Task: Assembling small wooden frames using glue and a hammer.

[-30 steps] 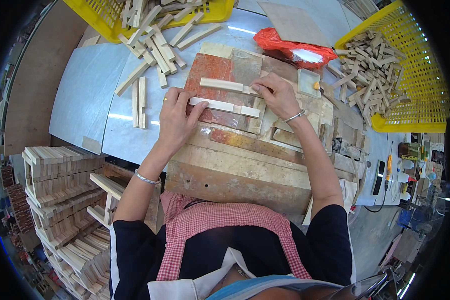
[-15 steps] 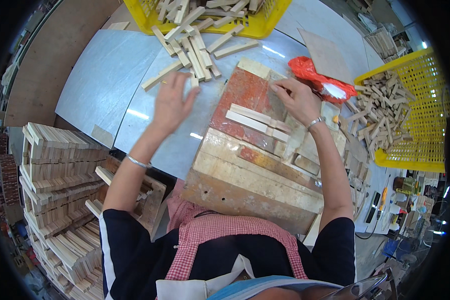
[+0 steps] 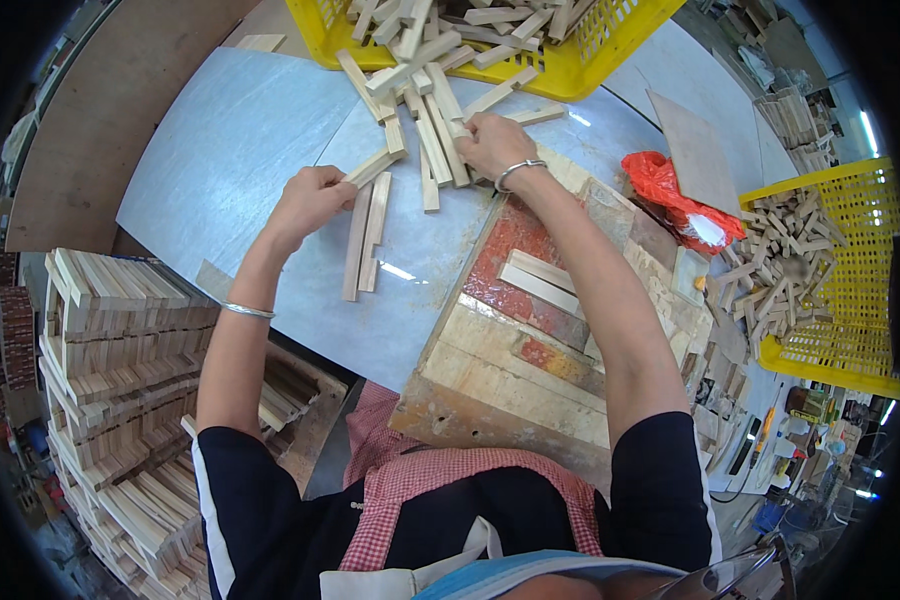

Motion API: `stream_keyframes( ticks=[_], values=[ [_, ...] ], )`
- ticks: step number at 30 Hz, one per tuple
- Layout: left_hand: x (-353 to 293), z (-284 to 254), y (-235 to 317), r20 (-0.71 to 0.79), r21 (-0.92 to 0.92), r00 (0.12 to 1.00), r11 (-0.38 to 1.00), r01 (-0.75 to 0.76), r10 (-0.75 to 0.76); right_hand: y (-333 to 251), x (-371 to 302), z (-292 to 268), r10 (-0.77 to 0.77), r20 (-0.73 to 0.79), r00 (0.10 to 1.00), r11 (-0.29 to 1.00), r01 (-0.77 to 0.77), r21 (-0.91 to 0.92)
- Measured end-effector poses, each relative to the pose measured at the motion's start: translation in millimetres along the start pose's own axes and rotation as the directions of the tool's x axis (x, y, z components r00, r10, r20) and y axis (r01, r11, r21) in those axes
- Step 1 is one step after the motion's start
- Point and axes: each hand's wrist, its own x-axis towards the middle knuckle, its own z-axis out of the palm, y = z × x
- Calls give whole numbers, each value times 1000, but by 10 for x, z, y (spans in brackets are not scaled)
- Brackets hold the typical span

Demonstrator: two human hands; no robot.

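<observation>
The fingers of my left hand (image 3: 312, 208) are closed on the near end of a wooden strip (image 3: 373, 166), which points toward the heap. Just below it, two notched strips (image 3: 356, 245) lie side by side on the grey tabletop. My right hand (image 3: 498, 148) reaches into the heap of pale wooden strips (image 3: 425, 130) in front of the far basket. Its fingertips are closed around the end of a wooden strip (image 3: 444, 92). Under my right forearm, a pair of strips (image 3: 538, 283) rests on the red part of a worn work board (image 3: 500, 375).
A yellow basket (image 3: 570, 85) at the far side spills strips onto the table. Another yellow basket (image 3: 840, 370) with short wooden pieces stands at right, near a red plastic bag (image 3: 660, 185). Tall stacks of strips (image 3: 120, 340) rise at left.
My right hand has moved left and away from me, from the board to the heap. My left hand has come down and now grips a strip. Two strips now lie below it.
</observation>
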Motion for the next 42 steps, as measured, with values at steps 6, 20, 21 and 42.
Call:
stream_keyframes(
  ticks=[6, 20, 21, 42],
  values=[
    [-479, -197, 105, 45, -293, 999, 956, 20, -7, 204, -366, -382, -44, -86, 995, 954, 68, 292],
    [-857, 769, -129, 62, -406, 930, 861, -307, 361, 1452, -1867, -481, 99, -533, 841, 961, 58, 270],
    [-992, 779, -134, 59, -330, 943, 898, -291, 328, 1389, -2097, -569, 128, -486, 864, 958, 20, 287],
    [-1301, 1333, 394, 378, 234, 697, 665, -709, 609, 1494, -2863, -446, 255, -408, 877, 913, -79, 401]
  ],
)
